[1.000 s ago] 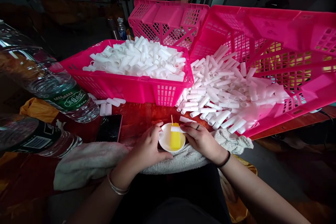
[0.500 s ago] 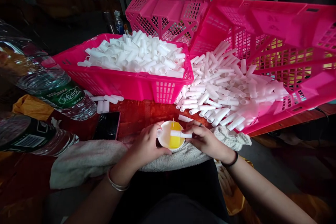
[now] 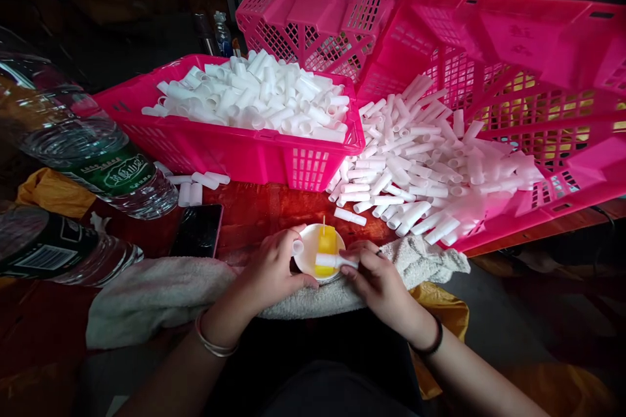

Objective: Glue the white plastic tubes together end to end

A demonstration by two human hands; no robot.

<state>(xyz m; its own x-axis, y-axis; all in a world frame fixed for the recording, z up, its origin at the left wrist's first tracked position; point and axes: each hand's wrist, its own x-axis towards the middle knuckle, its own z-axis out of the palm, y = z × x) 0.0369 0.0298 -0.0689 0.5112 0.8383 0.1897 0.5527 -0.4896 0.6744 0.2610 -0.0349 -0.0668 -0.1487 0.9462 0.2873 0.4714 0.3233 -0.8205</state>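
Note:
My left hand (image 3: 274, 267) curls around the left rim of a small white bowl (image 3: 306, 260), its thumb along the near edge. A short white tube (image 3: 297, 247) shows end-on at its fingers. Inside the bowl stands a yellow block (image 3: 327, 241) with a thin upright pin on top. My right hand (image 3: 376, 273) pinches another white tube (image 3: 325, 260), held sideways across the lower front of the yellow block. Whether that tube touches the block I cannot tell. One loose jointed white tube (image 3: 350, 216) lies just beyond the bowl.
A pink crate (image 3: 220, 155) heaped with short white tubes stands behind. To its right, a tipped pink basket (image 3: 499, 32) spills longer white tubes (image 3: 405, 163). Water bottles (image 3: 122, 172), a phone (image 3: 198, 231) and a towel (image 3: 166, 300) lie left. A person is beyond the crates.
My right hand has lowered slightly toward me, bringing its tube from the block's middle to its lower part. My left hand and the bowl stay nearly in place.

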